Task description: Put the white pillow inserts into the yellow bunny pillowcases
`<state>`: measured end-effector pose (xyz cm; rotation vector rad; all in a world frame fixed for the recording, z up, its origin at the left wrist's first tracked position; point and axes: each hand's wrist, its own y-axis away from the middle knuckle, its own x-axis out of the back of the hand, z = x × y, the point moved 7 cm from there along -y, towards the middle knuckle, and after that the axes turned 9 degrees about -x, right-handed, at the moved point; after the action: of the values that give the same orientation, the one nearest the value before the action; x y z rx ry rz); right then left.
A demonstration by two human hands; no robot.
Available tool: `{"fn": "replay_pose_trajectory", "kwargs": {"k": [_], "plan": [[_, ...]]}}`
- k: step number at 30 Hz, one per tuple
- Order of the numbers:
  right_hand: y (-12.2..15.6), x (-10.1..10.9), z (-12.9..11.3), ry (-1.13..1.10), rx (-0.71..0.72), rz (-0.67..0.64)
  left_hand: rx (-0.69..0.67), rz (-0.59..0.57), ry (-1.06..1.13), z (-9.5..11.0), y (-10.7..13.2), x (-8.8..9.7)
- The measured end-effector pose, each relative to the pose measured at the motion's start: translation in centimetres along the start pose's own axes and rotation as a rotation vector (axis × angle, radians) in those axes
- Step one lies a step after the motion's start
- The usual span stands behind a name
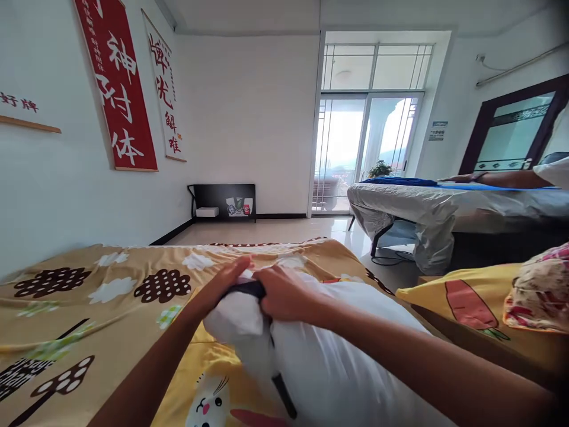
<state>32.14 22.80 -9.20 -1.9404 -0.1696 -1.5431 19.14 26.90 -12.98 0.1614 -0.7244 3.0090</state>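
A white pillow point(338, 350) lies on the bed in front of me, with a dark strip running along its edge. My left hand point(224, 281) grips the far end of the pillow, fingers curled over the dark edge. My right hand point(284, 293) is closed on the same end, right beside the left. A yellow cover with a cartoon rabbit point(213, 394) lies under the pillow, near its front.
The bed carries a tan sheet point(89, 308) with tree and cloud prints. A yellow carrot-print pillow point(471, 302) and a floral pillow point(540, 290) sit at right. Another person's arm point(502, 176) rests on a second bed point(435, 201) across the tiled floor.
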Motion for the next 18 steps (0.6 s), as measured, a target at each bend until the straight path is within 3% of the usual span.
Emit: {"fn": "replay_pose_trajectory", "kwargs": {"k": [3,6,10,13,15,18], "plan": [[0.8,-5.1,-2.9,0.006,0.194,-0.201,0.028,-0.15,-0.151,-3.6,1.5,-0.4],[1.0,-7.3,-3.1,-0.151,0.347,-0.28,0.017,-0.09,-0.239,-5.9,4.0,1.0],[0.1,-7.8,-0.9,-0.629,0.301,-0.416,-0.034,0.044,-0.35,-5.6,6.5,2.3],[-0.6,-7.4,1.0,-0.96,0.181,-0.393,-0.076,0.067,-0.447,-4.5,7.1,1.7],[-0.7,-7.2,1.8,-1.045,0.122,-0.341,-0.129,0.07,-0.468,-3.7,7.1,1.0],[-0.4,-6.8,2.3,-0.925,0.089,-0.262,-0.183,0.071,-0.479,-3.0,7.2,0.2]]}}
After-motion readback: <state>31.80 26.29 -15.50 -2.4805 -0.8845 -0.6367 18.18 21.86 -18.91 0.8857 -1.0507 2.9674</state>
